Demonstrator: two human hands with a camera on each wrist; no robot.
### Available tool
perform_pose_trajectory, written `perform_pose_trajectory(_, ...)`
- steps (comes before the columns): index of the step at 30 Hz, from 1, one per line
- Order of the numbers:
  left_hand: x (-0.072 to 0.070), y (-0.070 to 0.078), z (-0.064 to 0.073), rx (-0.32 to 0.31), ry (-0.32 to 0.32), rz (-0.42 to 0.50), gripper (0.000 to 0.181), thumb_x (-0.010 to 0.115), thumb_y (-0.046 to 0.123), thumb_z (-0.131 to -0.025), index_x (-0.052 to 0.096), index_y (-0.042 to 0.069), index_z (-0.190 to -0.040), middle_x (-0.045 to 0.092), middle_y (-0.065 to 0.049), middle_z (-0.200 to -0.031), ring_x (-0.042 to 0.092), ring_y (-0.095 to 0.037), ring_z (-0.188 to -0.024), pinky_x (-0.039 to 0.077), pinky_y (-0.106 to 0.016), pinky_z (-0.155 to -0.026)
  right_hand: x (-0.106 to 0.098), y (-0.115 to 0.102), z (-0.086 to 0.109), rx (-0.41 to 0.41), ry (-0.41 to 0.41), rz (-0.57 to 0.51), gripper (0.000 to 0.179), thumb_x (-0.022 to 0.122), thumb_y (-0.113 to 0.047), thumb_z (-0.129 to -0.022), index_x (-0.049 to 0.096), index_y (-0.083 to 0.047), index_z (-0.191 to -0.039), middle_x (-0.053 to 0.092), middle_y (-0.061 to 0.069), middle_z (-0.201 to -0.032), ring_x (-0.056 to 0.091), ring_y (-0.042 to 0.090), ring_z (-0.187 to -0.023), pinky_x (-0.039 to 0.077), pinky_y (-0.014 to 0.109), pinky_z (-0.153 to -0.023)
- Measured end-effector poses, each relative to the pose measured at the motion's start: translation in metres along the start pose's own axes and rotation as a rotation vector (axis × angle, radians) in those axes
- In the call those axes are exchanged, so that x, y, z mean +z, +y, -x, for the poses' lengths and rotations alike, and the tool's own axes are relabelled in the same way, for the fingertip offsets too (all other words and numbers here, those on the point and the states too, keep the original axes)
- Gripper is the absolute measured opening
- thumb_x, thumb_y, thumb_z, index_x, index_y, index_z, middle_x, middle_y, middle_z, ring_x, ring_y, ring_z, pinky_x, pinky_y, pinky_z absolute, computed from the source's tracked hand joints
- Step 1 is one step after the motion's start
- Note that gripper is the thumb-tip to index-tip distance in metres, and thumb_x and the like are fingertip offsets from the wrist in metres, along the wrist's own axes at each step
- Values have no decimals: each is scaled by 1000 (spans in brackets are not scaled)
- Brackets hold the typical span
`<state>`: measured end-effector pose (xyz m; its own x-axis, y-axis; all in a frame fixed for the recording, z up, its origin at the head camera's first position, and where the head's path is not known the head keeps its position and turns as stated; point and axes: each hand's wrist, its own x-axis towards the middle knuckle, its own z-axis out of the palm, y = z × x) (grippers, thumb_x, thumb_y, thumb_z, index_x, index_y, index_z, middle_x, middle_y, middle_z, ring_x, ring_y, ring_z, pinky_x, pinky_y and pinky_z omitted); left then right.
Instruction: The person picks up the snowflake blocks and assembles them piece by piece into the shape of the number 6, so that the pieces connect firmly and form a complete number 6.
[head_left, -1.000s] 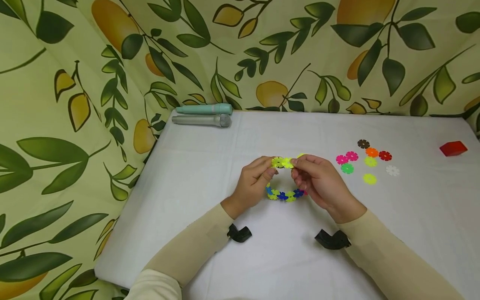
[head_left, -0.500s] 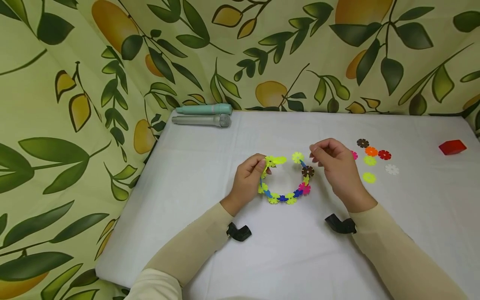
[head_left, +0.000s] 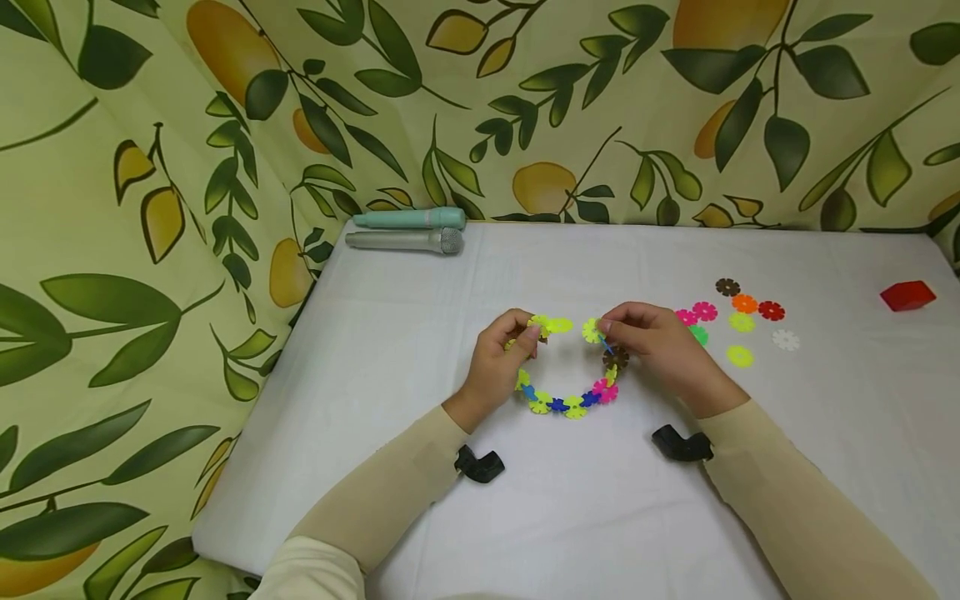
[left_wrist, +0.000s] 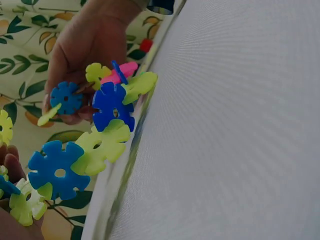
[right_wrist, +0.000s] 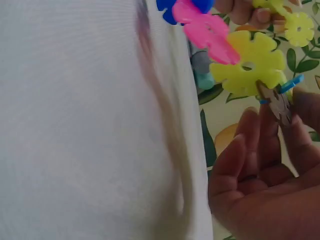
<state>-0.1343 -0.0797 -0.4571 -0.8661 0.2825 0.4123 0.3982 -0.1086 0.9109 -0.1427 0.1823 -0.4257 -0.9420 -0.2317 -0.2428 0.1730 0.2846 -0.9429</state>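
Note:
A chain of notched plastic snowflake discs (head_left: 574,407), mostly yellow and blue with pink and brown ones, curves between the hands in the head view. Its two ends face each other with a gap between them. The left hand (head_left: 491,358) pinches the left end, where a yellow disc (head_left: 558,325) sticks out to the right. At the other end the right hand (head_left: 667,350) holds a yellow disc (head_left: 592,330) between thumb and fingers. The right wrist view has the brown disc (right_wrist: 279,106) beside the right fingers. Linked blue discs (left_wrist: 60,170) hang in the left wrist view.
Loose discs lie right of the right hand, among them orange (head_left: 744,303), red (head_left: 771,310) and white (head_left: 786,339) ones. Two microphones, teal (head_left: 408,218) and silver (head_left: 405,241), lie at the back left. A red block (head_left: 907,296) sits near the right edge.
One second ago the hands met at the chain's top. The right hand then let go and moved off to the right, and now grips the right end again. The left hand keeps its hold.

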Motion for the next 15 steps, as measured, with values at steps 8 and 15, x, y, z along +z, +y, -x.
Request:
perform_pose_trajectory(8, 0, -1, 0, 38, -9, -77, 20, 61, 2, -110, 71, -7, -124, 65, -27, -99, 56, -22, -81, 50, -30, -74, 5, -8, 9, -194, 31, -18, 24, 74, -23, -108, 75, 0, -116, 70, 10, -108, 61, 28, -99, 56, 29, -80)
perform_pose_trajectory(15, 1, -1, -1, 113, -9, -67, 19, 55, -2, -112, 73, -8, -113, 72, -19, -106, 58, -36, -78, 52, -33, -73, 10, -12, 13, -328, 37, 25, 9, 77, -12, -105, 79, -3, -107, 68, 10, -101, 63, 28, -80, 58, 30, -70)
